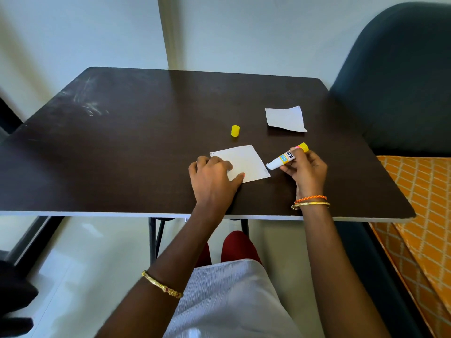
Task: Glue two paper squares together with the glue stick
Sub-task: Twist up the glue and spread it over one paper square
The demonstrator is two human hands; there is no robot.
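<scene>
A white paper square (246,162) lies flat on the dark table (122,142), near its front edge. My left hand (212,179) presses down on the square's near left corner with spread fingers. My right hand (305,169) grips the uncapped yellow and white glue stick (286,157), tilted with its white glue tip right at the square's right edge. The yellow cap (235,131) stands upright just beyond the square. A second white paper square (285,118) lies farther back on the right, one edge slightly lifted.
A dark blue chair back (400,76) rises behind the table's right corner. An orange patterned cloth (419,203) lies at the right, below the table's edge. White walls stand behind the table.
</scene>
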